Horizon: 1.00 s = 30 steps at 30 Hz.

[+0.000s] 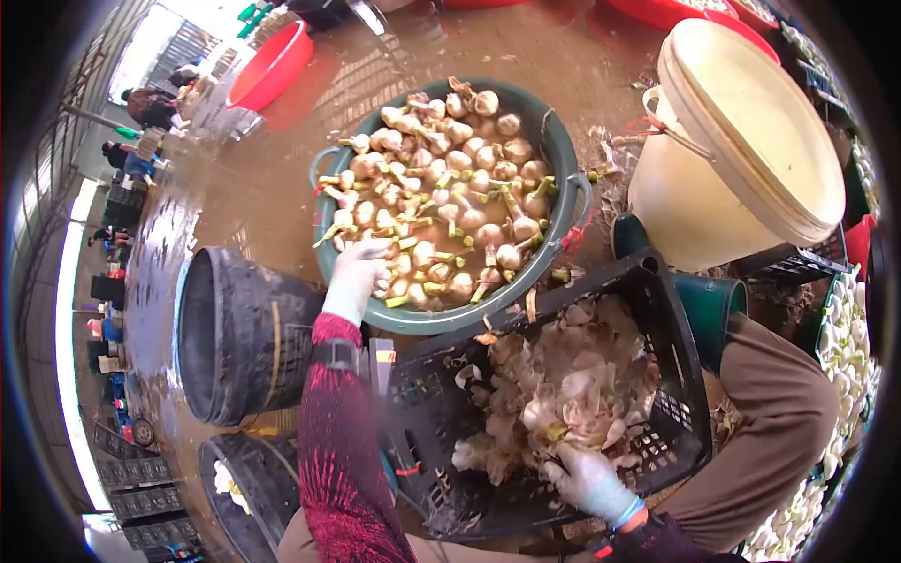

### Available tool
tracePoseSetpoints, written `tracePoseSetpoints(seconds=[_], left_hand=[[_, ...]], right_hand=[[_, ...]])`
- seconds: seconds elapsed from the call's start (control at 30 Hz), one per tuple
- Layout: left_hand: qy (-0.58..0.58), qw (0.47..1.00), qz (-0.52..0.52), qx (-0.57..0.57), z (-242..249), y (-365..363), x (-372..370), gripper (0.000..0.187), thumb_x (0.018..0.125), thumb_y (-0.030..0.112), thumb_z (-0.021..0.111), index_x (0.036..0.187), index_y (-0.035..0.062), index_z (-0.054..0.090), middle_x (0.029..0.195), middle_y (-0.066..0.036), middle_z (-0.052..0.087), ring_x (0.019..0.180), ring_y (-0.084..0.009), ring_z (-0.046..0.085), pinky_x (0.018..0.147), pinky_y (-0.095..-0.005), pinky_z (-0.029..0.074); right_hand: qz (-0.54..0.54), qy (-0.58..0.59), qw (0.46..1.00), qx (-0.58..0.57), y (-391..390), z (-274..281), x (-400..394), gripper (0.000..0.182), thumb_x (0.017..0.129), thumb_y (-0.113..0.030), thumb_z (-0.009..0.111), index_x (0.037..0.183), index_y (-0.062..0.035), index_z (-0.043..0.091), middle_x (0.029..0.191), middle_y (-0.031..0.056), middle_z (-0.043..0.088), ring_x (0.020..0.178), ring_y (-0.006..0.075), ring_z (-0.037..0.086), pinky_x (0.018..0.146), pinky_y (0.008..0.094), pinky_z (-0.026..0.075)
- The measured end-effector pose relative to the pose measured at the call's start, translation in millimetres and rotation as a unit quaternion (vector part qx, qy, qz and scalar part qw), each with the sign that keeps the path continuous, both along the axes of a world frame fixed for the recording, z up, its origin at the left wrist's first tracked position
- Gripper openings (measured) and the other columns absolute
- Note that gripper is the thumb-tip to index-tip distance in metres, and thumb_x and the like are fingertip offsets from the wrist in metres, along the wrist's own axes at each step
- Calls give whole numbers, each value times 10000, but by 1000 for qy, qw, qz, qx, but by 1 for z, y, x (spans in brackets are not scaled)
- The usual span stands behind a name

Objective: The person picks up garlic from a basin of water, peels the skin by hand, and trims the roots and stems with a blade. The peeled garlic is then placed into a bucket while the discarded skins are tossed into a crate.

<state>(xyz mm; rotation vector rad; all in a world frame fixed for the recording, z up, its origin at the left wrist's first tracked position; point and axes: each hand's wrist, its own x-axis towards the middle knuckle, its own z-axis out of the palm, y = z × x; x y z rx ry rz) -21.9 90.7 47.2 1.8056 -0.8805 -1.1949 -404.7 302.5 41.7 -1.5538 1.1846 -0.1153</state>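
Observation:
A green basin [563, 159] full of muddy water holds several garlic bulbs [469, 216] with short stalks. My left hand [358, 272], in a white glove below a dark red sleeve, reaches into the basin's near left side and rests on the bulbs; whether it grips one I cannot tell. A black plastic crate [671, 319] tilted in front of me is filled with garlic skins and peelings [563, 375]. My right hand [587, 479], also gloved white, lies in the crate's near part among the peelings, fingers curled around a pale stalk or bulb.
A cream lidded bucket [741, 150] lies tilted at the right. A black bucket [235, 333] lies on its side at the left. A red basin [272, 66] stands at the back. Peeled white garlic [845, 347] lines the right edge. The floor is wet. People stand far left.

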Motion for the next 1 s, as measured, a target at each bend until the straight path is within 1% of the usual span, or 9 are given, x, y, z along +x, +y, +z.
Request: tracePoseSetpoints(seconds=[0.1, 0.2, 0.4, 0.57, 0.67, 0.73, 0.8, 0.83, 1.0], left_hand=[[-245, 936, -252, 20, -66, -42, 11, 510, 720, -20, 576, 1229, 3, 567, 1166, -136, 626, 852, -225, 640, 708, -335, 529], [-499, 723, -459, 134, -57, -74, -23, 590, 712, 60, 649, 1285, 31, 511, 1228, -151, 610, 1146, -278, 576, 911, -395, 482], [-332, 818, -327, 337, -60, -92, -35, 631, 586, 51, 786, 1134, 108, 477, 885, -122, 649, 698, -275, 638, 624, -410, 517], [-155, 958, -181, 159, -48, -60, -34, 264, 638, 152, 720, 849, 83, 576, 773, -60, 638, 645, -143, 576, 572, -324, 493], [-78, 988, -130, 37, -3, -21, -63, 381, 672, 144, 746, 984, 79, 537, 814, -67, 626, 640, -129, 572, 555, -286, 511], [-24, 993, -98, -56, -4, 19, -90, 475, 705, 179, 766, 1074, 77, 485, 861, -58, 599, 655, -119, 568, 520, -267, 499], [38, 994, -85, -61, 21, 71, -139, 451, 810, 266, 741, 1112, 82, 460, 877, -31, 565, 664, -109, 555, 496, -247, 480], [72, 991, -90, -75, 37, 102, -160, 405, 868, 320, 684, 1107, 76, 466, 853, -19, 554, 661, -104, 535, 500, -245, 464], [15, 978, -39, -203, 52, 223, -232, 397, 1010, 438, 437, 945, 51, 494, 765, 8, 493, 645, -88, 423, 615, -249, 395]], right_hand=[[-29, -39, 999, 7, 2, -14, -2, 236, 859, -236, 626, 876, -15, 544, 818, 233, 602, 768, 427, 598, 683, 476, 490], [-80, -55, 995, 10, -6, 1, -2, 279, 939, -295, 562, 916, -24, 626, 703, 188, 621, 658, 333, 624, 612, 409, 470], [-86, -60, 991, 84, -21, 6, -11, 159, 918, -148, 569, 941, 9, 575, 755, 254, 590, 708, 425, 589, 627, 446, 452], [-104, -82, 991, 1, -18, 22, -13, 197, 930, -173, 568, 985, 15, 586, 763, 260, 594, 704, 423, 591, 620, 442, 453], [-135, -124, 981, -62, -11, 30, -20, 245, 938, -207, 570, 1055, 8, 589, 780, 255, 600, 698, 414, 592, 610, 441, 454], [-108, -101, 952, -268, -3, 16, -20, 394, 969, -353, 500, 1125, 0, 579, 643, 138, 579, 577, 321, 597, 554, 400, 476], [-169, -221, 956, -93, 0, 33, -20, 540, 999, -441, 404, 1276, 13, 500, 551, 88, 533, 484, 235, 567, 495, 339, 457], [-146, -117, 951, -245, 4, 4, -26, 578, 1002, -458, 379, 1318, 22, 450, 500, 65, 500, 448, 193, 558, 466, 318, 446], [-102, -105, 938, -313, 5, 71, -20, 471, 945, -281, 532, 1354, -57, 465, 608, 133, 585, 526, 337, 589, 492, 426, 453]])
